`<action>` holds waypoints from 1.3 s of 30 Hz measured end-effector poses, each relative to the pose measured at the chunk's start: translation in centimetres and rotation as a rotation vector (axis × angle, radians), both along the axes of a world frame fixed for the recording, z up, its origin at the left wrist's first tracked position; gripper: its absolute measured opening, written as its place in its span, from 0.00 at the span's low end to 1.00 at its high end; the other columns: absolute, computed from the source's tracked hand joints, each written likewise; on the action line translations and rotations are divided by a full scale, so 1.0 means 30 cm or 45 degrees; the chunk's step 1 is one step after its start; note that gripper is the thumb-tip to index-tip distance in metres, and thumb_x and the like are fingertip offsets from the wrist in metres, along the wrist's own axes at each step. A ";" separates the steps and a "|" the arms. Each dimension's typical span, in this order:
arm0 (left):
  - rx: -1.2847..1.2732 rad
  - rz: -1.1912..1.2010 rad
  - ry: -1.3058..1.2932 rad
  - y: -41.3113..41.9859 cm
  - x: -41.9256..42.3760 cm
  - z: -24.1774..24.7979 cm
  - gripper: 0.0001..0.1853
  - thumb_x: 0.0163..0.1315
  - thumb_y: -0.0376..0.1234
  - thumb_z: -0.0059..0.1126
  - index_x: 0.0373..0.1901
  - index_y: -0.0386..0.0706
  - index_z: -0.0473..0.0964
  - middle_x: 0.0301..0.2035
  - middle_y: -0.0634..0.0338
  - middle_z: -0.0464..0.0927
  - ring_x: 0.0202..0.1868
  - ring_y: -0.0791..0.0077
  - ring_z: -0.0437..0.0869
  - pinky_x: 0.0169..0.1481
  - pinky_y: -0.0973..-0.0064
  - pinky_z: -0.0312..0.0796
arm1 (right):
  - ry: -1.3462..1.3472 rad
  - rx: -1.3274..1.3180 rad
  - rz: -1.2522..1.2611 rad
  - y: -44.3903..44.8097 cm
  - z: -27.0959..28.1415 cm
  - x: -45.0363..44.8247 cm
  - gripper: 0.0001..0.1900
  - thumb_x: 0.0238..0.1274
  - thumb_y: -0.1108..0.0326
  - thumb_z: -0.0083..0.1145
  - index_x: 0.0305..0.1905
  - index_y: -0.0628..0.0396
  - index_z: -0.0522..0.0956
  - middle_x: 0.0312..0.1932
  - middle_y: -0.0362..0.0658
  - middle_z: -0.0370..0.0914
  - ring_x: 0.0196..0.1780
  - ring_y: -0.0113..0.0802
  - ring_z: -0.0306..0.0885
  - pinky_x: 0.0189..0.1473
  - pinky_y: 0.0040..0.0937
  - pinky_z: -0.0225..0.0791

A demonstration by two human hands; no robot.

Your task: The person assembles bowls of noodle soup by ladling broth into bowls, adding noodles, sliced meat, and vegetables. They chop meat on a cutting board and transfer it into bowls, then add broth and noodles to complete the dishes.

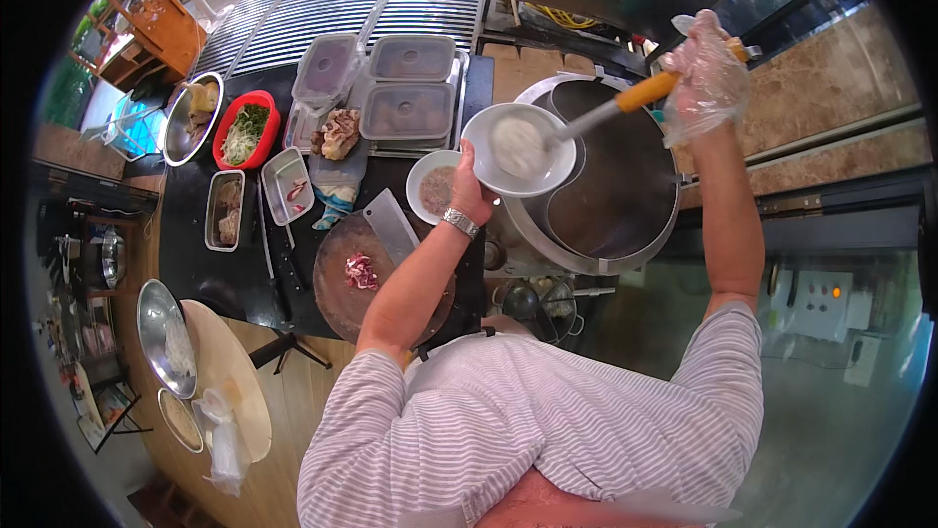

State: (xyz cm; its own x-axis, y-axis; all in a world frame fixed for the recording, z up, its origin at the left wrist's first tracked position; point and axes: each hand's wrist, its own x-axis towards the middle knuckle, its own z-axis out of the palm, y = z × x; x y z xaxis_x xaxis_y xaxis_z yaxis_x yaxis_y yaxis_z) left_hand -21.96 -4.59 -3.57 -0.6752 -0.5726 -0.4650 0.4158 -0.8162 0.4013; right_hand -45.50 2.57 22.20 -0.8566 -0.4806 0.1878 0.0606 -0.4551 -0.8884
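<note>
My left hand (473, 191), bare with a metal watch band at the wrist, holds a white bowl (476, 162) beside a large round pot (670, 224). Pale food, apparently noodles (516, 143), lies in the bowl. Raised at the right, my right hand (707, 77) wears a clear plastic glove. It grips the yellow handle of a long metal utensil (645, 92), whose far end reaches into the bowl; its head cannot be made out. Dark liquid (615, 162) fills the pot's divided wells. A second white bowl (415, 195) with minced meat stands just left of my left hand.
A cleaver (388, 216) and chopped red pieces (360, 271) lie on a round chopping board (333, 308). Leftward are knives (271, 264), a steel tray with shallots (275, 180) and a red basket of herbs (271, 132). Lidded containers (408, 110) stand at the back. A steel bowl (150, 315) sits lower left.
</note>
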 end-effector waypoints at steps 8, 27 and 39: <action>-0.043 -0.077 -0.021 0.000 -0.012 0.030 0.31 0.76 0.55 0.43 0.68 0.42 0.65 0.62 0.52 0.74 0.63 0.58 0.76 0.67 0.57 0.70 | 0.176 -0.091 0.043 -0.011 -0.020 0.049 0.10 0.70 0.65 0.62 0.39 0.60 0.78 0.17 0.37 0.68 0.17 0.24 0.64 0.23 0.27 0.65; -2.335 0.620 -0.940 -0.031 -0.171 -0.064 0.49 0.39 0.38 0.64 0.67 0.28 0.57 0.54 0.38 0.65 0.58 0.40 0.65 0.67 0.47 0.56 | 0.812 0.643 -0.385 0.045 -0.156 0.042 0.19 0.71 0.54 0.59 0.42 0.62 0.85 0.36 0.44 0.86 0.40 0.33 0.83 0.45 0.33 0.73; -2.370 0.522 -0.722 -0.018 -0.139 0.021 0.48 0.42 0.36 0.64 0.68 0.32 0.56 0.56 0.34 0.64 0.59 0.35 0.66 0.67 0.46 0.60 | 0.503 0.590 -0.356 0.018 -0.113 0.078 0.20 0.70 0.48 0.59 0.42 0.57 0.84 0.29 0.40 0.80 0.27 0.24 0.74 0.30 0.28 0.67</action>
State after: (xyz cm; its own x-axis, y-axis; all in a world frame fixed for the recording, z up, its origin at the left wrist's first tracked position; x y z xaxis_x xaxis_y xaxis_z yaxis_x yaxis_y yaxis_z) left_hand -26.14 -5.12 -2.92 -0.4172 -0.5729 0.7055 -0.0223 0.7825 0.6222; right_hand -43.17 3.11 18.80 -0.8698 -0.3569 0.3408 -0.3744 0.0274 -0.9269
